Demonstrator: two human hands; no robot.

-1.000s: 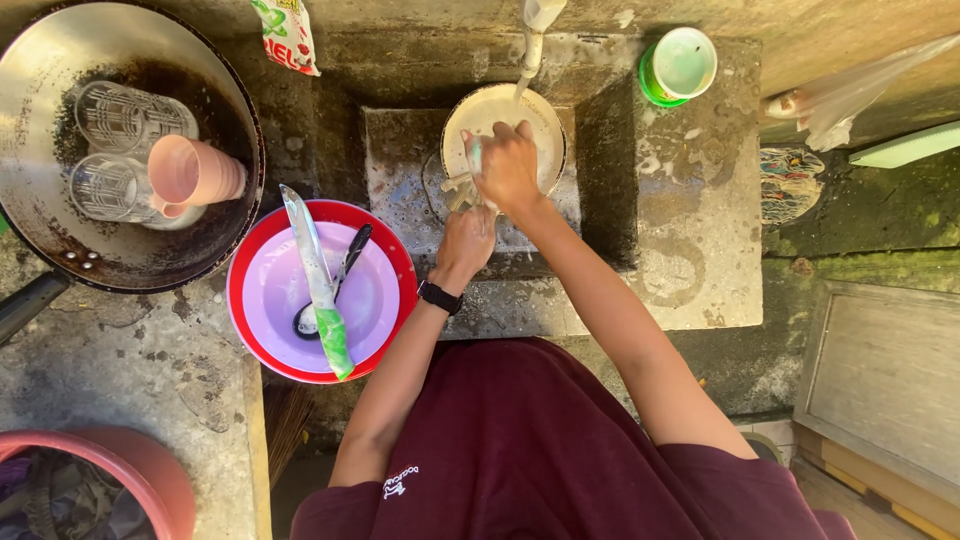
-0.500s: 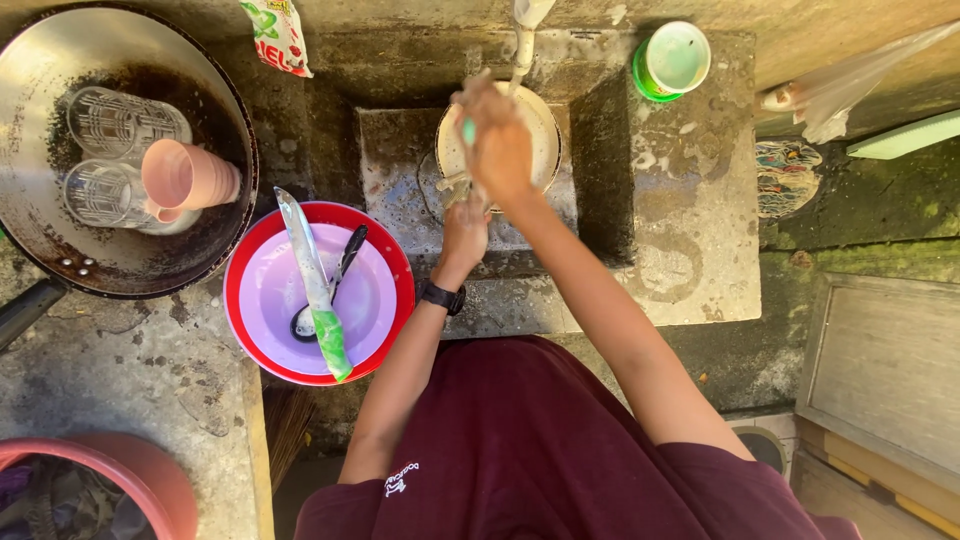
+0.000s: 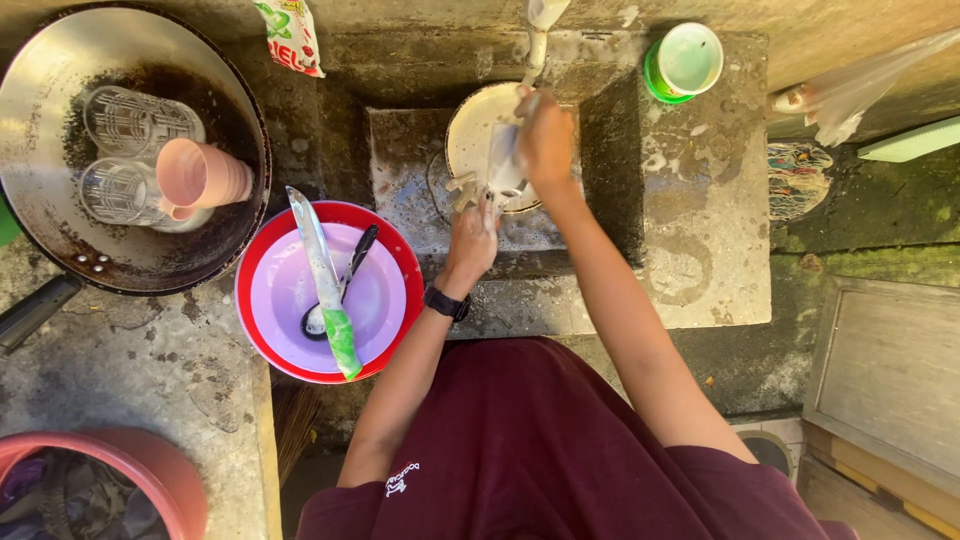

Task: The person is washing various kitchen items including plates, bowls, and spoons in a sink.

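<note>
View from above of one person at a concrete sink (image 3: 690,230) under one tap (image 3: 538,30). The right hand (image 3: 547,140) is curled around a pale utensil (image 3: 502,160), held over one white bowl (image 3: 468,135) in the basin. The left hand (image 3: 472,240), a black watch (image 3: 445,301) on its wrist, grips several utensils just below; their number is unclear. To the left, one red plate (image 3: 400,262) carries one lilac plate (image 3: 275,300), one green-handled knife (image 3: 325,280) and one dark spoon (image 3: 340,285). One large pan (image 3: 60,60) holds two glasses (image 3: 128,122) and one pink cup (image 3: 205,173). One green tub (image 3: 682,62) stands by the tap
</note>
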